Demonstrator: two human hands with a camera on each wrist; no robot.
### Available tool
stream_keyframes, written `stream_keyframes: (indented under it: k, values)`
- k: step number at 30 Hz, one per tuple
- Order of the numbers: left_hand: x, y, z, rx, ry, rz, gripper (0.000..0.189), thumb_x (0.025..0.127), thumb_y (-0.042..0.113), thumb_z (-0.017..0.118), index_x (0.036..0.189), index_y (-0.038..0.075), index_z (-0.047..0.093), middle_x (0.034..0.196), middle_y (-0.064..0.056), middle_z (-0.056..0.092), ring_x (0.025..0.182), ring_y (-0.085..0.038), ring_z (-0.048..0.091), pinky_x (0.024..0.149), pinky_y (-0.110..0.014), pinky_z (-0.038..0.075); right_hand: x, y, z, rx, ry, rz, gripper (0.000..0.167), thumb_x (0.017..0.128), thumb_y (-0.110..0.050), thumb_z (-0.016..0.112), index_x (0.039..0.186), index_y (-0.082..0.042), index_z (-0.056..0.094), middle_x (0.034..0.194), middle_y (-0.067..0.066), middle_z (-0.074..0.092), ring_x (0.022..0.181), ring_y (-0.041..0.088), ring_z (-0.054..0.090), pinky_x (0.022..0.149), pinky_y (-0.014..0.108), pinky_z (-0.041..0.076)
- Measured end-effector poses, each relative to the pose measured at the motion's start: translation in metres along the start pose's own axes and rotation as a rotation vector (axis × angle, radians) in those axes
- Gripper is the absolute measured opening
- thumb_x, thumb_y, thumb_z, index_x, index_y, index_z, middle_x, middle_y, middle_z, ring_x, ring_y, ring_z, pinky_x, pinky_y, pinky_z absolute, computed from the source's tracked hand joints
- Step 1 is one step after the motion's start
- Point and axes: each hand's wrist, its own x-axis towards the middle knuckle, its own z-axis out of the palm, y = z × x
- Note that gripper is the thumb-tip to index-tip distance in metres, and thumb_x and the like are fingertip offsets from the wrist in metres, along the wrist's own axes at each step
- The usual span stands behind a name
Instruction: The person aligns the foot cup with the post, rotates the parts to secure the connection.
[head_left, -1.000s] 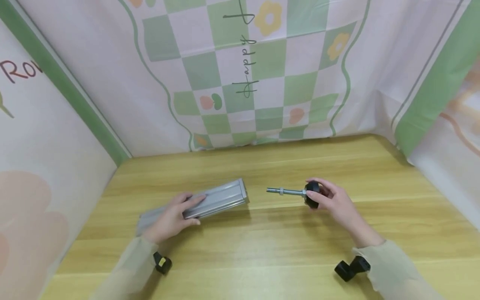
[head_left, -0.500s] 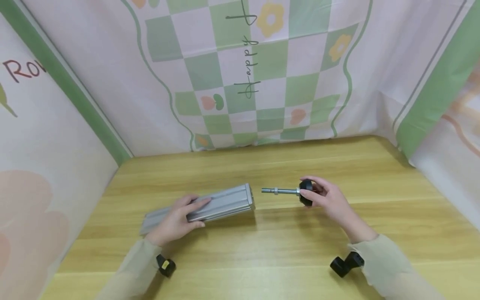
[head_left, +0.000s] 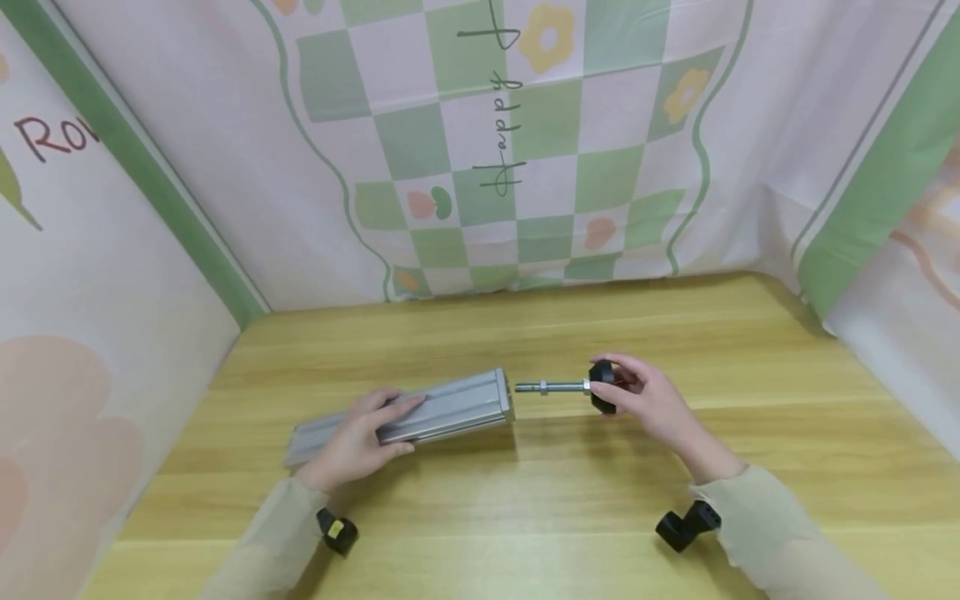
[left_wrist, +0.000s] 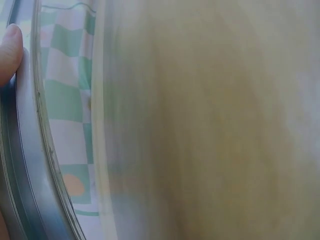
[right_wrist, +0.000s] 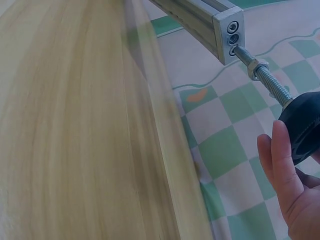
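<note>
My left hand (head_left: 360,442) grips a grey aluminium profile (head_left: 450,408) from above, thumb on the near side. The profile slants over the table, its right end raised. In the right wrist view, its end plate (right_wrist: 222,37) shows screws and a hole. My right hand (head_left: 648,404) holds a levelling foot by its round black base (head_left: 602,387). Its threaded rod (head_left: 562,387), bearing a nut (right_wrist: 256,68), points left at the end plate. A small gap shows in the head view; in the right wrist view the rod tip overlaps the plate's lower part.
Under both hands lies a wood-grain table (head_left: 480,517). A checked curtain (head_left: 540,167) hangs behind its back edge, with printed cloth at both sides. Black wrist cameras (head_left: 339,533) hang beside the sleeves.
My right hand has carried the levelling foot left, and my left hand has shifted the profile slightly right. The gap between rod tip and profile end has narrowed. Both grips stay the same.
</note>
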Motion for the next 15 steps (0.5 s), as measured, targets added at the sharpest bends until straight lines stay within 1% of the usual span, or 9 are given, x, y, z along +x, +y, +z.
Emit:
stream_keyframes:
  k: [8, 15]
  values:
    - [-0.0002, 0.0007, -0.0007, 0.002, -0.002, 0.005, 0.07, 0.071, 0.021, 0.081, 0.135, 0.016, 0.054, 0.119, -0.01, 0.055, 0.101, -0.021, 0.054, 0.084, -0.041, 0.047, 0.0031, 0.0001, 0.0036, -0.003, -0.01, -0.009, 0.045, 0.091, -0.013, 0.06, 0.131, 0.004, 0.049, 0.104, 0.025, 0.057, 0.08, 0.009, 0.06, 0.066, 0.042, 0.057]
    - [-0.0005, 0.0025, -0.0017, -0.006, -0.003, -0.018, 0.07, 0.071, 0.021, 0.081, 0.135, 0.017, 0.054, 0.12, -0.01, 0.055, 0.103, -0.022, 0.054, 0.086, -0.043, 0.047, 0.0046, 0.0004, 0.0041, -0.003, -0.029, -0.015, 0.045, 0.091, -0.012, 0.06, 0.131, 0.005, 0.048, 0.101, 0.023, 0.057, 0.078, 0.009, 0.06, 0.065, 0.041, 0.057]
